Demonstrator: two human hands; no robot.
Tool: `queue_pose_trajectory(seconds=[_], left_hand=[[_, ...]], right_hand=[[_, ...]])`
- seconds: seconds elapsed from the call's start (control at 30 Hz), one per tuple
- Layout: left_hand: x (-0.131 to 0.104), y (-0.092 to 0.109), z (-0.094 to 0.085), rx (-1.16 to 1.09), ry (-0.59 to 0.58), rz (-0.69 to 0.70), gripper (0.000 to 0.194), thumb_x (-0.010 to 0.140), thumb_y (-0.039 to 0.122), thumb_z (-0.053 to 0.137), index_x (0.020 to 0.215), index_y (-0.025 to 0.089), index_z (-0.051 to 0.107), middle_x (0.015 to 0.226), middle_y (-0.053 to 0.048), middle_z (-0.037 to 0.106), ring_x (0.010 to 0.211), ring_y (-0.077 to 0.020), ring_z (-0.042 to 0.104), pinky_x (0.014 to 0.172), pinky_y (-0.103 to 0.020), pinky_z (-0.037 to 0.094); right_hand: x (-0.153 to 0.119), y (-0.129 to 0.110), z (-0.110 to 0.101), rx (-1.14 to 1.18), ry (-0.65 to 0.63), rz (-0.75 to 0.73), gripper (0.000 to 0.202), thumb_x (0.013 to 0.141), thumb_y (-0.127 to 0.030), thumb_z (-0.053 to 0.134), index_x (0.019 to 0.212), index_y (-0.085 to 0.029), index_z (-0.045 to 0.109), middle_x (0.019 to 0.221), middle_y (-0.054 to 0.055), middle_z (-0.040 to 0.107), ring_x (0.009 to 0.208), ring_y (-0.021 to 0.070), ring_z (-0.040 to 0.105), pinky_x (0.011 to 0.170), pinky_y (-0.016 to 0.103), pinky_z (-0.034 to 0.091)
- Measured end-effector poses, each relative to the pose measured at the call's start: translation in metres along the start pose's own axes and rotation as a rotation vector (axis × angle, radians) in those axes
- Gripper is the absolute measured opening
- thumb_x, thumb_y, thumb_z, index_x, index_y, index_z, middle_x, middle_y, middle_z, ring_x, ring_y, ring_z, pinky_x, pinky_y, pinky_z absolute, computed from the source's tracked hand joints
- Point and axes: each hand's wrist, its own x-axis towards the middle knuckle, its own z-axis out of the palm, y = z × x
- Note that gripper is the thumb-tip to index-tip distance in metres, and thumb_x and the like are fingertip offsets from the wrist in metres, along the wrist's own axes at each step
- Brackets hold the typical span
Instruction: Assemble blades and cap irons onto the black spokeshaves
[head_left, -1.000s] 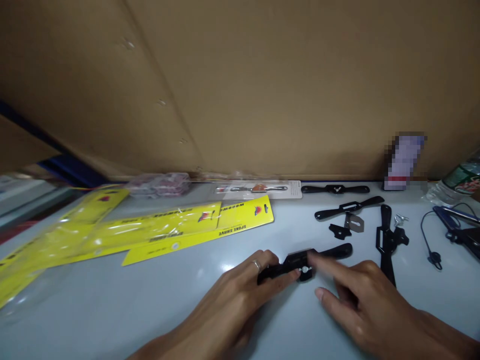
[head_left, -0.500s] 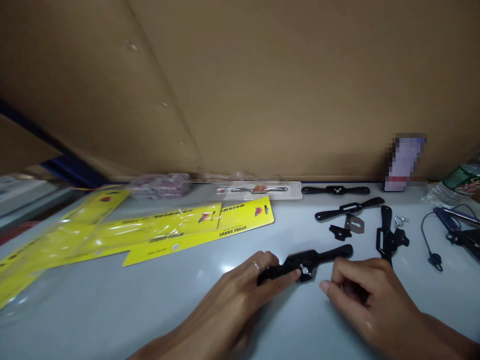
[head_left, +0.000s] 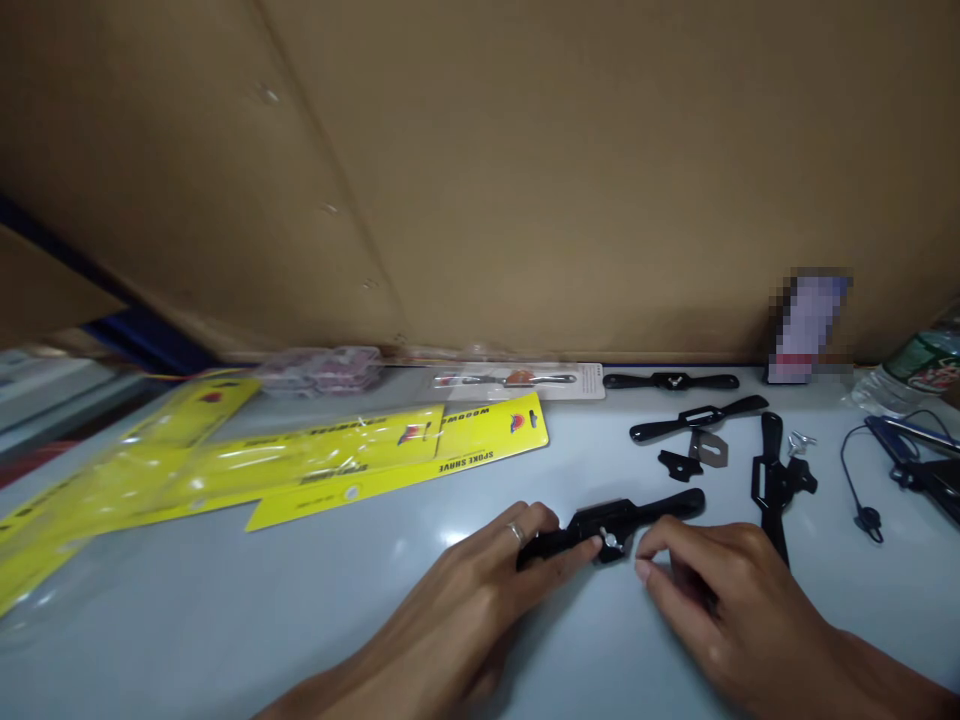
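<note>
My left hand point(head_left: 495, 570) is closed around the left handle of a black spokeshave point(head_left: 660, 508) lying across the table in front of me. Its index fingertip presses beside a silver wing screw point(head_left: 610, 542) on the tool's middle. Just right of that screw is my right hand point(head_left: 727, 600), thumb and index fingertips drawn together, the other fingers curled. Whether anything sits in that pinch is hidden. Behind lie a bare spokeshave body point(head_left: 697, 418), a black cap plate point(head_left: 679, 466) and a grey blade point(head_left: 709, 449). Another body point(head_left: 770, 480) stands lengthwise to the right, a cap plate beside it.
Loose wing screws point(head_left: 802, 441) lie at right, near a dark cord point(head_left: 846, 480) and a bottle point(head_left: 911, 370). A phone point(head_left: 810, 325) leans on the back panel. Yellow spokeshave packages point(head_left: 487, 440) cover the left. Along the back are a packaged spokeshave point(head_left: 592, 380) and another spokeshave point(head_left: 712, 381).
My right hand has shifted slightly left toward the wing screw, its thumb and index fingertips closer together. More of the lengthwise body shows. My left hand and the held spokeshave stay in place.
</note>
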Motion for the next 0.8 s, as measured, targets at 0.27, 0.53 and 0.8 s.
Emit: queue_pose_trajectory(seconds=[0.27, 0.53, 0.8], left_hand=[[0.001, 0.000, 0.000, 0.025, 0.054, 0.025, 0.103, 0.057, -0.008, 0.044, 0.153, 0.030, 0.046, 0.123, -0.008, 0.061, 0.106, -0.0253, 0.064, 0.089, -0.039, 0.060], [0.001, 0.002, -0.001, 0.017, 0.069, 0.036, 0.094, 0.066, -0.009, 0.041, 0.150, 0.031, 0.050, 0.119, -0.008, 0.060, 0.104, -0.0246, 0.064, 0.087, -0.038, 0.060], [0.002, 0.001, -0.002, -0.019, 0.017, 0.006, 0.088, 0.072, -0.010, 0.037, 0.148, 0.031, 0.052, 0.120, -0.009, 0.058, 0.104, -0.0252, 0.062, 0.088, -0.042, 0.059]], right_hand=[[0.002, 0.006, 0.009, -0.047, -0.031, -0.018, 0.026, 0.104, -0.022, 0.044, 0.094, -0.020, 0.068, 0.075, 0.001, 0.072, 0.065, 0.0180, 0.069, 0.062, 0.030, 0.042], [0.006, 0.006, 0.010, -0.141, 0.025, -0.099, 0.015, 0.099, -0.019, 0.055, 0.090, -0.018, 0.067, 0.070, 0.001, 0.070, 0.060, 0.0176, 0.067, 0.058, 0.030, 0.038], [0.009, 0.006, 0.011, -0.173, 0.075, -0.137, 0.028, 0.101, -0.014, 0.045, 0.081, -0.017, 0.064, 0.066, 0.001, 0.065, 0.054, 0.0156, 0.061, 0.055, 0.031, 0.032]])
